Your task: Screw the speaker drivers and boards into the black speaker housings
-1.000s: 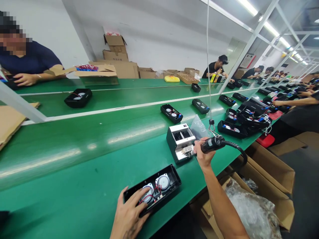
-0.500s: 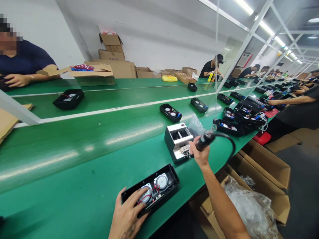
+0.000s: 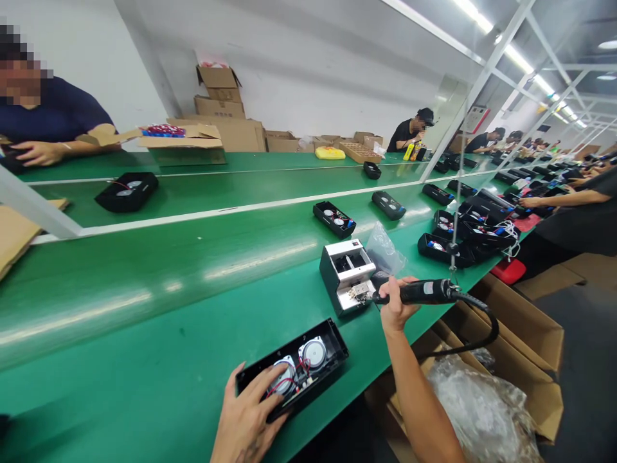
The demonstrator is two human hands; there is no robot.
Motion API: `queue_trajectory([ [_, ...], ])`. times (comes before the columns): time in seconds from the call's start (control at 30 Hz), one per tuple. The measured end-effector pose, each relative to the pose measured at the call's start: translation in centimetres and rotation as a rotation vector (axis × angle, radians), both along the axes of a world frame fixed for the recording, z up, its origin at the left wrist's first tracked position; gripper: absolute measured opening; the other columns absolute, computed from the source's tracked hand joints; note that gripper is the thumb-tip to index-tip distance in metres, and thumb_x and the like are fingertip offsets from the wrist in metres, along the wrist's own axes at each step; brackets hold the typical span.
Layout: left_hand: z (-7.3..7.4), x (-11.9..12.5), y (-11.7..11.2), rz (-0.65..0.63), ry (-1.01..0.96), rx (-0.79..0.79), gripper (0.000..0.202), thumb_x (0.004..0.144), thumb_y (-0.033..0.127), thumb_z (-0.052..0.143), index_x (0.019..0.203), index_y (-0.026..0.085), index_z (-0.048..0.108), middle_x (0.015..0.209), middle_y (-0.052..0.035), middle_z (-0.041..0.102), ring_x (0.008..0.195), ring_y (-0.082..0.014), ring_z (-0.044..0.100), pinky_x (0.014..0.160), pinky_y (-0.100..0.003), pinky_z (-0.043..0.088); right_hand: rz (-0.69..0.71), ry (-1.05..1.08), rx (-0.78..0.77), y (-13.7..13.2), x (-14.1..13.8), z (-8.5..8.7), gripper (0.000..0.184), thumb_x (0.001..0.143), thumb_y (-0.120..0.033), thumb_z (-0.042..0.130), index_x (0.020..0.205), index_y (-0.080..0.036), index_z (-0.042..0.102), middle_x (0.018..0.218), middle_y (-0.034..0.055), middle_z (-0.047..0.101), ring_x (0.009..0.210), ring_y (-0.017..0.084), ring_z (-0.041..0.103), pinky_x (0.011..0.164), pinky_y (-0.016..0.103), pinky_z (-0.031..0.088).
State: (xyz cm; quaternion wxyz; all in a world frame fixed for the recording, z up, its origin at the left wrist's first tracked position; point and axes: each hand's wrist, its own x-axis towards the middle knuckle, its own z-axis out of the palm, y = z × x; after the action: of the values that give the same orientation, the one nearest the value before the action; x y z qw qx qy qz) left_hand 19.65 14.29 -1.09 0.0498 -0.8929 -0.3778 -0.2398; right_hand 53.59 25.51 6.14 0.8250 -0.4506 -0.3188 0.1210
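My left hand (image 3: 255, 411) grips the near left end of a black speaker housing (image 3: 332, 360), its fingers reaching over the edge onto one of two round speakers (image 3: 313, 354). Red and black wires lie inside the housing. In my right hand (image 3: 398, 305) is a black electric screwdriver (image 3: 427, 292), held level, with its cable curving down from the back end. The tool's tip points at the front of a silver and black screw feeder (image 3: 348, 273); whether it touches a screw there I cannot make out.
Several black housings (image 3: 335, 218) lie along the green bench and belt, some piled at the right (image 3: 463, 231). A clear plastic bag (image 3: 384, 247) sits behind the feeder. Cardboard boxes (image 3: 525, 321) stand below the bench edge. Co-workers (image 3: 48, 122) sit across and farther along.
My right hand has swung the screwdriver from tilted upward to level, its tip now at the feeder's front. The left hand and the housing stay in place.
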Motion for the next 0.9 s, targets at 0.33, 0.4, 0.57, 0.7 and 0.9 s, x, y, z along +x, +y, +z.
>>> queue_trajectory([
  [0.33,0.0,0.0,0.3,-0.032,-0.026,0.069,0.009,0.084,0.024,0.075,0.083,0.031,0.069,0.129,0.0004,0.081,0.103,-0.0232,0.079,0.136,-0.051,-0.005,0.094,0.057,0.093,-1.1,0.6,1.4,0.038,0.088,-0.036,0.080,0.107,-0.028,0.048,0.058,-0.0156,0.045,0.042,0.009,0.043,0.049,0.026,0.041],
  [0.4,-0.1,-0.1,0.3,-0.031,-0.029,0.063,0.009,0.083,0.024,0.075,0.083,0.031,0.069,0.129,0.0008,0.080,0.104,-0.0234,0.079,0.136,-0.051,-0.004,0.117,0.037,0.100,-1.3,0.2,1.6,0.036,0.090,-0.036,0.077,0.108,-0.029,0.047,0.059,-0.0154,0.044,0.042,0.009,0.043,0.049,0.026,0.041],
  [0.57,-0.1,-0.1,0.1,-0.013,-0.011,0.018,0.014,0.080,0.020,0.076,0.084,0.032,0.069,0.132,0.0014,0.080,0.106,-0.0241,0.078,0.136,-0.051,-0.007,0.145,-0.049,0.086,-1.0,-0.8,0.8,0.035,0.090,-0.037,0.077,0.106,-0.029,0.046,0.060,-0.0146,0.049,0.042,0.011,0.047,0.051,0.029,0.045],
  [0.7,-0.3,-0.1,0.0,-0.004,-0.009,0.005,0.015,0.079,0.020,0.076,0.084,0.032,0.071,0.133,0.0013,0.079,0.108,-0.0255,0.078,0.136,-0.053,-0.006,0.233,-0.143,-0.016,-0.9,-0.8,0.3,0.034,0.089,-0.038,0.080,0.099,-0.027,0.049,0.057,-0.0134,0.054,0.043,0.013,0.053,0.053,0.031,0.049],
  [0.9,-0.9,-0.1,-0.1,0.014,-0.001,0.021,0.008,0.084,0.025,0.076,0.084,0.031,0.071,0.133,0.0024,0.079,0.109,-0.0249,0.078,0.136,-0.057,0.000,0.335,-0.211,-0.175,-0.9,-0.5,1.9,0.032,0.087,-0.033,0.084,0.105,-0.022,0.060,0.055,-0.0107,0.058,0.040,0.012,0.051,0.046,0.029,0.045],
])
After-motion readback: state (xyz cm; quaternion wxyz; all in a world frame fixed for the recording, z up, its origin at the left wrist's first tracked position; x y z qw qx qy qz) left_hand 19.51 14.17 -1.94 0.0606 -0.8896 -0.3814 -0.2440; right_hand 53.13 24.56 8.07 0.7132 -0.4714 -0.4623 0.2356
